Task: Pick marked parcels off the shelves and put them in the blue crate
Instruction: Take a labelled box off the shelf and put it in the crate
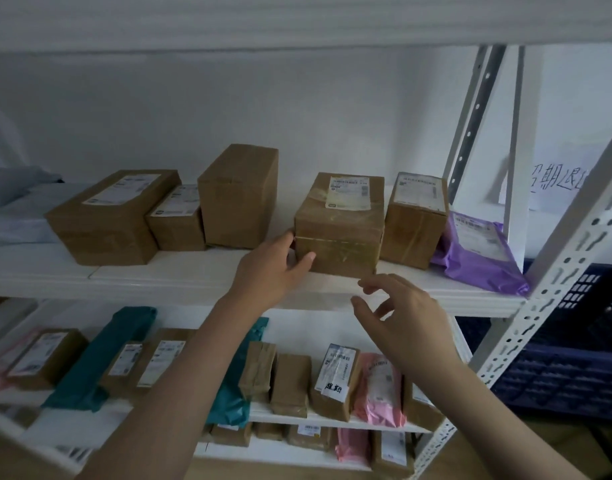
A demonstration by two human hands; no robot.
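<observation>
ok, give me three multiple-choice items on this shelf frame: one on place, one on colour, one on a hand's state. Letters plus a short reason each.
1. Where is the blue crate?
A. right of the rack
B. on the top shelf
C. left of the rack

2. What colour is the mailer at the upper shelf's right end?
A. pink
B. purple
C. teal

3. What is the left hand doing?
A. hanging idle
B. touching the taped box
C. holding a pink mailer

Key: 1 A, seen past the post; 2 B, it lies beside the boxes; 3 B, fingers at its left corner, while the right hand hovers free.

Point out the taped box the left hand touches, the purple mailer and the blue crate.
taped box [342, 216], head view, top face.
purple mailer [477, 258], head view, middle.
blue crate [574, 372], head view, side wall.
</observation>
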